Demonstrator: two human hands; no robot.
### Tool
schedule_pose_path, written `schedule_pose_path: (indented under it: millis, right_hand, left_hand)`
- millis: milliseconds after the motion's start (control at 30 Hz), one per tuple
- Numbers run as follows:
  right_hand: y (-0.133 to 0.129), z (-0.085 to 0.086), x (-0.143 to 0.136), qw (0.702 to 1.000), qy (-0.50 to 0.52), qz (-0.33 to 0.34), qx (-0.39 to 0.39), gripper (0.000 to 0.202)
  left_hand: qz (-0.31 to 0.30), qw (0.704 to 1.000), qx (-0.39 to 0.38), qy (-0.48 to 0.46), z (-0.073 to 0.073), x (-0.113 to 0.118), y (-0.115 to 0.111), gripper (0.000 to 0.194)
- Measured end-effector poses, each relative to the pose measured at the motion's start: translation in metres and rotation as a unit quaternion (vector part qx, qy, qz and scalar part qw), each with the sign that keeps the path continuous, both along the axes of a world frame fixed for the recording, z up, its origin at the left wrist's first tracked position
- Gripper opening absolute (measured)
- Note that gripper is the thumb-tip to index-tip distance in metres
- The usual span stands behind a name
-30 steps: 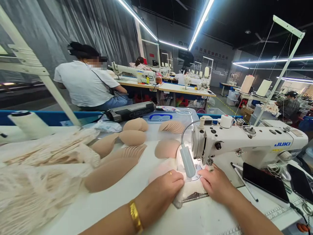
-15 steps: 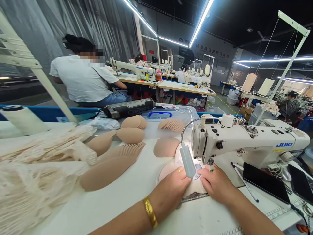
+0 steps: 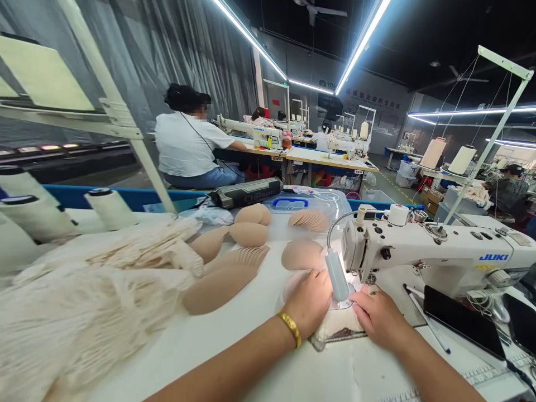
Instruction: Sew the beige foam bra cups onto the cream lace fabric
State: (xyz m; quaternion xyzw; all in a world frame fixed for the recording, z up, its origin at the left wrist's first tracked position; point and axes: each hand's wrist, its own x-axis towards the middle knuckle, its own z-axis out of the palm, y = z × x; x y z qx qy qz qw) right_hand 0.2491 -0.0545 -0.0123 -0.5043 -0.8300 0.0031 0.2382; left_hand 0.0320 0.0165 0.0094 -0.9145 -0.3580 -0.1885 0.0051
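Observation:
My left hand, with a gold bangle and a ring, is curled over a pale pink bra cup at the sewing machine's needle area. Part of the cup shows to the left of the knuckles; the fingertips are hidden behind a small grey lamp. From the other side, my right hand has its thumb and index finger together at the work's right edge, close to the needle. The white sewing machine stands just beyond it. What exactly lies between the right fingertips is hard to make out.
Beige bra cups lie in fanned stacks left of the work. Cream lace fabric covers the table's left side. A clear plastic box stands behind. Phones and a pen lie at right. A co-worker sits ahead.
The view has swung left, so things appear shifted right and more thread cones show. My left hand sits slightly further over the cup; my right hand keeps its place by the needle.

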Motion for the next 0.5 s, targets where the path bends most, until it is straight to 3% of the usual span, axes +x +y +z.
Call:
schedule_pose_path:
  millis: [167,233,300,367,433,500]
  right_hand:
    - [-0.009,0.005,-0.007,0.999,0.013,0.048,0.014,0.024]
    - [-0.02,0.013,-0.017,0.996,0.041,0.073,-0.014,0.024]
    - [-0.032,0.022,-0.03,0.989,0.097,0.099,-0.047,0.023]
    - [-0.044,0.029,-0.046,0.974,0.176,0.101,-0.096,0.05]
    - [-0.053,0.034,-0.063,0.94,0.276,0.087,-0.181,0.082]
    - [-0.062,0.036,-0.082,0.862,0.391,0.106,-0.305,0.104]
  left_hand:
    - [0.105,0.992,-0.026,0.06,0.02,-0.042,-0.012,0.045]
    - [0.124,0.989,-0.026,0.072,0.037,-0.066,-0.023,0.037]
    - [0.121,0.99,-0.038,0.06,0.055,-0.09,-0.037,0.031]
    - [0.08,0.992,-0.099,-0.026,0.071,-0.11,-0.053,0.043]
    - [0.024,0.954,-0.241,-0.177,0.079,-0.127,-0.073,0.047]
    - [0.017,0.848,-0.416,-0.328,0.078,-0.14,-0.096,0.044]
